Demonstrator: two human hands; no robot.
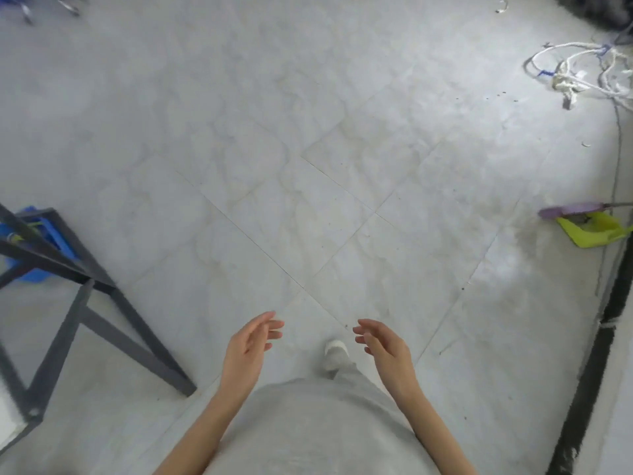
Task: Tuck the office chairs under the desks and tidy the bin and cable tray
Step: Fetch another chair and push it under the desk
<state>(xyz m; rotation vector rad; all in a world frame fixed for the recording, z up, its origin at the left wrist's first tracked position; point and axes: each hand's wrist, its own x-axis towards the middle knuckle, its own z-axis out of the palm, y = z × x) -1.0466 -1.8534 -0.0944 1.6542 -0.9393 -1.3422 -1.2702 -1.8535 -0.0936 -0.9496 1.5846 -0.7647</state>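
Note:
I look down at a pale tiled floor. My left hand (251,344) and my right hand (380,344) hang in front of my grey shirt, both empty with fingers loosely apart, palms turned toward each other. A dark metal desk frame (102,303) stands at the left, close to my left arm. Behind its legs sits a blue plastic bin or basket (44,234), partly hidden by the frame. At the top left corner, chrome legs of a chair base (68,5) show, blurred. No chair seat is in view.
A tangle of white rope and cables (579,70) lies at the far right. A yellow dustpan with a purple brush (589,224) rests by the right wall's black skirting (603,354). A thin cable (616,159) runs along that wall. My sock-clad foot (335,358) is between my hands.

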